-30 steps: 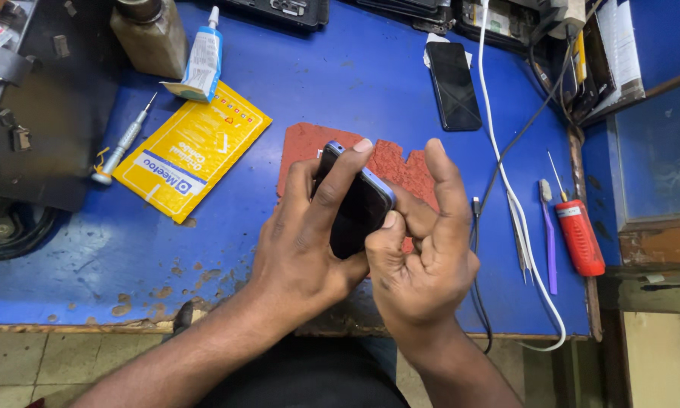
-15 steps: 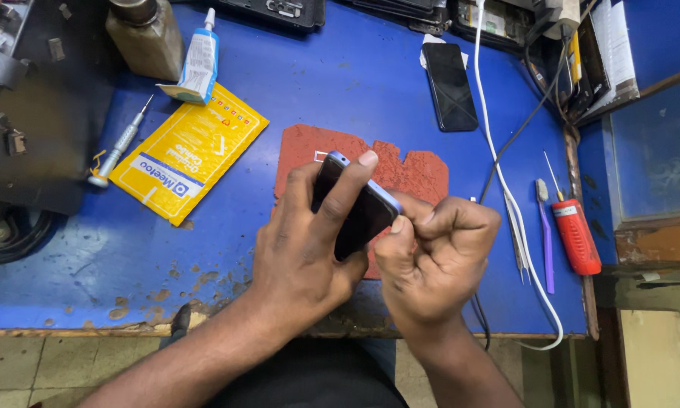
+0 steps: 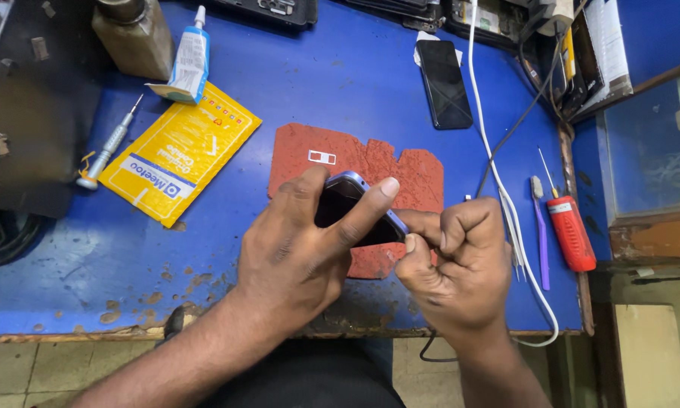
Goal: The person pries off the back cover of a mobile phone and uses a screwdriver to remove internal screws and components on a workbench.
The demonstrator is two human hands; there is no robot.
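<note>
At the centre of the frame, above a red mat [image 3: 400, 170], the left hand [image 3: 294, 257] grips a blue-edged phone [image 3: 355, 211] while the right hand [image 3: 453, 264], fingers pinched together, presses at its edge.

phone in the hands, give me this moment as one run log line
left hand: grips phone | right hand: pinches phone's edge | under: red mat on blue table | nearby: small tray, red screwdriver

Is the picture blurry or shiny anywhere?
Head view: sharp on the left hand, right hand and the phone they hold; soft, even light; faint shadows on the blue table; slight sheen on the spare black phone; edges bend slightly.
</note>
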